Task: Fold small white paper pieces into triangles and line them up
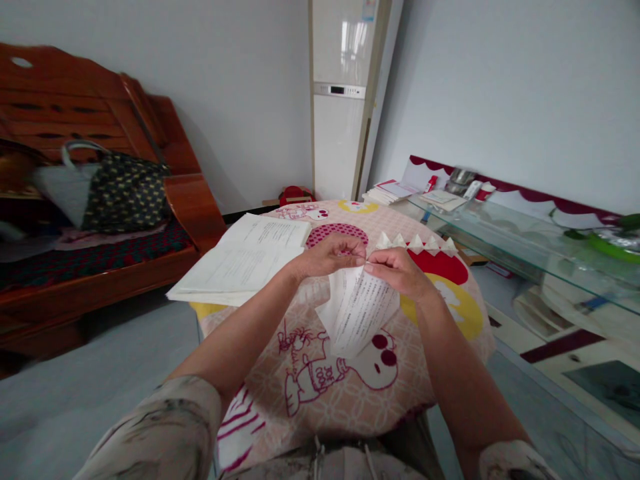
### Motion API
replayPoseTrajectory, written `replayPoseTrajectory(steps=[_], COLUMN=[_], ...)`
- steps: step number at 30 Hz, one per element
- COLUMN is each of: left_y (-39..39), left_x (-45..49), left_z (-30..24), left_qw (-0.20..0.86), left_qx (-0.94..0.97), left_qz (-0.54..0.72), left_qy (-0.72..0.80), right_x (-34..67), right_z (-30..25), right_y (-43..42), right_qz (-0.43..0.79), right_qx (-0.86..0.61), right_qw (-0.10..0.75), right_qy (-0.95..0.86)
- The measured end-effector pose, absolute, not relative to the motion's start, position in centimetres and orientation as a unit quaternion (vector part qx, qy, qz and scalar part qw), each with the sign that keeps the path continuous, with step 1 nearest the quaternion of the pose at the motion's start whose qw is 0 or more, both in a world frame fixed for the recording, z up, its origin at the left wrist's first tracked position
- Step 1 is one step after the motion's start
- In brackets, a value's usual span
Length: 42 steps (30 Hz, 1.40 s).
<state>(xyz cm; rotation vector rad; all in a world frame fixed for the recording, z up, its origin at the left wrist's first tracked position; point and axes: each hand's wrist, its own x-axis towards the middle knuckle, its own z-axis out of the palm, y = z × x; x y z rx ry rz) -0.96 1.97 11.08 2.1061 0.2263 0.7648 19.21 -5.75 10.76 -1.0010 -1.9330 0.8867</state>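
Note:
Above the round table, a partly folded sheet of printed paper (363, 310) hangs from both my hands, its lower end tapering toward me. My left hand (337, 255) pinches its top edge from the left. From the right, my right hand (395, 269) pinches the same edge, and the fingertips of both hands nearly meet there. Behind my right hand stands a row of several small folded paper points (417, 244). To the left of my left hand lies an open stack of printed sheets (245, 257), reaching past the table's edge.
A patterned cloth (320, 407) covers the table. Along the right wall runs a glass-topped cabinet (505, 230) carrying papers, cups and small items. On the left is a wooden bench (193, 200) with bags (125, 193). A tall white air conditioner (337, 140) stands in the corner.

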Motion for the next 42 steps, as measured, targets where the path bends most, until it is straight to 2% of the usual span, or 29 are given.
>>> replayPoseTrajectory(steps=[7,14,19,23,28,31,34,39,42], left_y=[2.2,3.0,3.2,4.2,7.1,7.4,5.8,2.4,1.5], left_x=[-0.4,-0.7,-2.6,-4.3,-4.3,-3.1,-1.7,-0.5,-0.7], left_z=[10.5,10.0,11.9,13.9,11.3,7.2,3.2,-1.3,-2.5], left_qw=[0.479,0.474,0.455,0.369,0.21,0.109,0.013,0.068,0.062], left_qx=[0.816,0.828,0.845,0.878,0.917,0.921,0.895,0.899,0.904], left_qz=[0.306,0.279,0.245,0.243,0.195,0.132,0.139,0.168,0.136], left_qy=[0.106,0.108,0.138,0.184,0.278,0.351,0.424,0.398,0.401], right_x=[19.4,19.8,21.7,24.4,25.8,25.2,24.6,24.5,24.2], right_z=[10.4,10.0,10.2,9.3,5.9,2.6,-0.2,-1.3,-0.7], right_y=[-5.5,-5.5,-5.7,-5.5,-3.6,-2.1,-1.0,-0.3,-0.5], right_qz=[0.344,0.354,0.437,0.476,0.489,0.434,0.284,0.129,0.061], right_qx=[-0.392,-0.414,-0.437,-0.481,-0.521,-0.596,-0.69,-0.732,-0.756], right_qw=[0.402,0.431,0.396,0.383,0.481,0.492,0.456,0.383,0.317], right_qy=[-0.753,-0.719,-0.679,-0.629,-0.507,-0.463,-0.485,-0.549,-0.569])
